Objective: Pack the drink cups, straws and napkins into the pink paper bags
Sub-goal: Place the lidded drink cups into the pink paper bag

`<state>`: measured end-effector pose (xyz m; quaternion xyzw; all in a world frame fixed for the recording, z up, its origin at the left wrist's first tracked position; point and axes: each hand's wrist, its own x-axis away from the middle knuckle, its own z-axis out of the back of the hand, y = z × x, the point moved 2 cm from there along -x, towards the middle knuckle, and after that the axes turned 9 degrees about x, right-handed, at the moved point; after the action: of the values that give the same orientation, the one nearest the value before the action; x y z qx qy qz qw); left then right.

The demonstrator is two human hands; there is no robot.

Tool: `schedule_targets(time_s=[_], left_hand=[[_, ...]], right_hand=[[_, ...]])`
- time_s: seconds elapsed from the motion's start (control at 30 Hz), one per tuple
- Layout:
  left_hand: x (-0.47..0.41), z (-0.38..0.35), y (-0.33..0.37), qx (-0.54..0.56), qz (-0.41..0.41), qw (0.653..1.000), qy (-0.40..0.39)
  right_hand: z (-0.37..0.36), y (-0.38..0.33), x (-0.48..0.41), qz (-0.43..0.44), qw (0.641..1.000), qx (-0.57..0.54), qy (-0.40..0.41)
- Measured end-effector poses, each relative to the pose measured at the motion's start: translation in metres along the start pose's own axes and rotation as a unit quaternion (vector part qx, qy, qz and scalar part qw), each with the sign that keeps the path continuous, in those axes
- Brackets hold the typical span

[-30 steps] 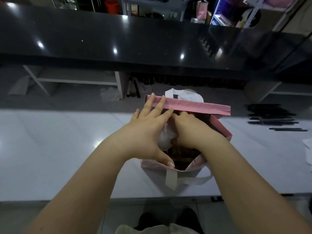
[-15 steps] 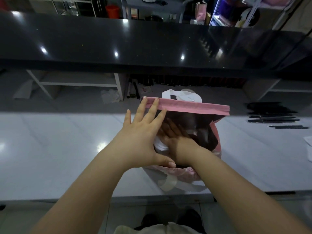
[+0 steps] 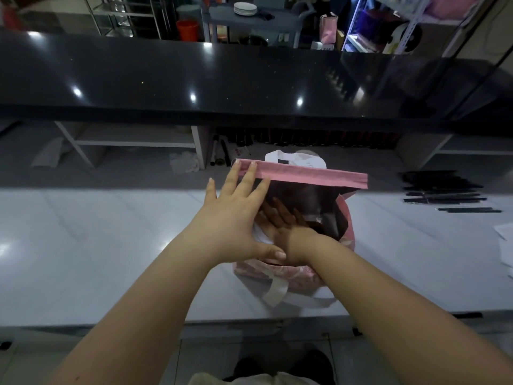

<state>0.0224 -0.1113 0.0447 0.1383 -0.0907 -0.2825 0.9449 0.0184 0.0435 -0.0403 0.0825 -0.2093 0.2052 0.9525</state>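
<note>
As of now: right hand [image 3: 280, 222] is deeper in the bag [image 3: 311, 175] than 1 s ago, wrist at the mouth.
Meaning: looks like contents being pushed down; this bag prob. near packed.
Left hand [image 3: 236, 218]: open, flat, fingers splayed, tips on the pink rim at 10 o'clock, thumb by the near edge.
Right hand: fingers spread, flat inside; gripping anything? can't tell.
Vs earlier: was knuckle-high at the top, now sunk in; bag mouth wider.
Bag: mid counter [image 3: 83, 245], upright.
Straws [image 3: 444, 193]: 3 o'clock, well apart.

Glossy white worktop [image 3: 83, 245] near; raised black counter [image 3: 194, 79] beyond, reflecting ceiling lights; metal shelving [image 3: 125, 15] far left
</note>
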Motion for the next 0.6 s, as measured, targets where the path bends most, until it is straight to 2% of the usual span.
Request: schedule_targets(time_s=[0.1,0.2,0.4,0.5,0.6], left_hand=[[-0.002,0.003,-0.003,0.007,-0.004,1.0,0.003],[-0.005,0.012,-0.005,0.021,-0.015,0.999,0.027],[-0.017,0.047,-0.002,0.056,-0.047,0.983,0.169],[-0.034,0.066,-0.003,0.061,-0.029,0.98,0.189],[-0.06,0.083,-0.008,0.044,-0.026,0.982,0.182]], right_hand=[[0.023,0.009,0.01,0.005,0.998,-0.055,-0.008],[0.051,0.019,0.027,-0.019,0.984,-0.175,0.02],[0.094,0.037,0.073,-0.051,0.925,-0.321,0.195],[0.115,0.053,0.089,-0.061,0.902,-0.315,0.289],[0.136,0.078,0.097,-0.066,0.888,-0.313,0.33]])
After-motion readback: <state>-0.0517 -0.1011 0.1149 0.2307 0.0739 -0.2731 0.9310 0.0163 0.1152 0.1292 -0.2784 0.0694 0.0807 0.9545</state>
